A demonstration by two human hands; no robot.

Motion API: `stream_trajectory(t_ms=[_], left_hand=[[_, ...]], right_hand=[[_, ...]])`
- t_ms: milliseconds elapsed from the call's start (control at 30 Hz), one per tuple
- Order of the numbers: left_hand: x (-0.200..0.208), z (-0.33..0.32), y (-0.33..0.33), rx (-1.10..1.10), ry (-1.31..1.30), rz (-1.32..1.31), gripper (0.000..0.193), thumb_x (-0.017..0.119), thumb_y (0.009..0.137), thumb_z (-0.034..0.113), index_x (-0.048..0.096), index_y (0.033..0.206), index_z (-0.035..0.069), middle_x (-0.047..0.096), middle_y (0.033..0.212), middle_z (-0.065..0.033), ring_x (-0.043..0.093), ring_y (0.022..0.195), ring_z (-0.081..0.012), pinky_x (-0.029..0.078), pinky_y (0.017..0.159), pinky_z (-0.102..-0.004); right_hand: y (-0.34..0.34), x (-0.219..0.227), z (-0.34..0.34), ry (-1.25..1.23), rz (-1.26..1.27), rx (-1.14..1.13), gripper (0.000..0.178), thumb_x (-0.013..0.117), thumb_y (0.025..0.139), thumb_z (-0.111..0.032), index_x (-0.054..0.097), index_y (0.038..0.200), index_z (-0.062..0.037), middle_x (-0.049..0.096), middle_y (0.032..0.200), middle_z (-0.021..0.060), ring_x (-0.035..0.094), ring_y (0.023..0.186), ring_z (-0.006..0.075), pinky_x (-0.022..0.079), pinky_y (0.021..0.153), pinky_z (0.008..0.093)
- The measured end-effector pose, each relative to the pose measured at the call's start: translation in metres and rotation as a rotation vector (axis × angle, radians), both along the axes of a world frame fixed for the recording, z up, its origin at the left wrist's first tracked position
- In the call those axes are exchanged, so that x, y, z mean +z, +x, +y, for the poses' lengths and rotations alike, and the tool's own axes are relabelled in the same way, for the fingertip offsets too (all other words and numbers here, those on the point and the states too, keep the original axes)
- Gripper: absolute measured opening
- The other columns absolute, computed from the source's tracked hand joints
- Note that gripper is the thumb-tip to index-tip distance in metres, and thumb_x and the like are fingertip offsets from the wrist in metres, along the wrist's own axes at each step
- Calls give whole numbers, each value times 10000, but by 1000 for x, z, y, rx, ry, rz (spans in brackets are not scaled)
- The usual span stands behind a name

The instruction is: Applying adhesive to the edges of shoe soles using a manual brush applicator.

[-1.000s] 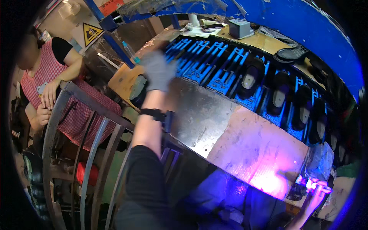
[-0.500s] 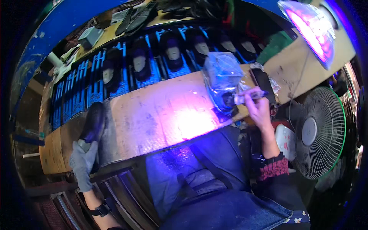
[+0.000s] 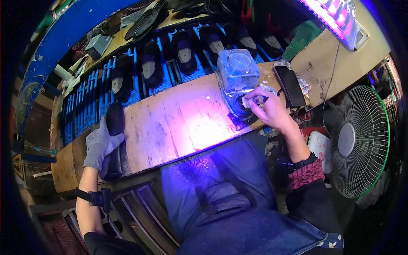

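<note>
My left hand (image 3: 101, 143), in a grey glove, grips a dark shoe (image 3: 114, 119) at the left end of the cardboard-covered bench (image 3: 155, 123). The shoe points away from me and its lower part shows beside the thumb. In my bare right hand (image 3: 272, 109) is a small brush (image 3: 245, 102) with a pale tip and a dark handle, held between thumb and fingers. Its tip is at the dark round mouth of a pot (image 3: 238, 111). Right behind the pot stands a clear plastic-wrapped box (image 3: 239, 70).
Several dark shoes with pale insoles (image 3: 185, 55) stand on a blue rack (image 3: 168, 76) behind the bench. A phone (image 3: 290, 86) lies right of the box. A bright lamp (image 3: 333, 19) hangs at upper right, above a fan (image 3: 359, 140). Loose soles (image 3: 146, 21) lie at the back.
My left hand has moved up and to the right along with the shoe, which stands straighter. The right hand has come down and leftward, bringing the brush to the pot's mouth.
</note>
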State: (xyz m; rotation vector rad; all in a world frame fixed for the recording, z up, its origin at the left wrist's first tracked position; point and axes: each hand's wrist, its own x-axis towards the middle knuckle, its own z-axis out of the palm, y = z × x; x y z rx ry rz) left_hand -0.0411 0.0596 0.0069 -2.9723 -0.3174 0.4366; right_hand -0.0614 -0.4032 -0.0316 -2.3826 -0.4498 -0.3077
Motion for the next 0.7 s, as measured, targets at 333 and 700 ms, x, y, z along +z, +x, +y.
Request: stream_trajectory(t_ms=[333, 700], left_hand=[[-15, -74, -63, -6, -954, -911, 944, 741, 712, 243, 166, 1447, 93, 458, 1308, -222, 510, 1153, -329, 416, 963, -418], [-100, -98, -160, -564, -753, -841, 624, 652, 760, 418, 526, 1167, -38, 515, 1133, -227, 509, 1017, -412, 411, 895, -488]], right_hand=[[-5, -7, 11, 125, 18, -124, 146, 632, 834, -148, 605, 908, -26, 608, 797, 122, 587, 758, 283, 461, 710, 345], [-31, -33, 89, 965, 216, -98, 86, 508, 938, -99, 525, 913, -18, 549, 847, 47, 579, 682, 114, 496, 592, 243]])
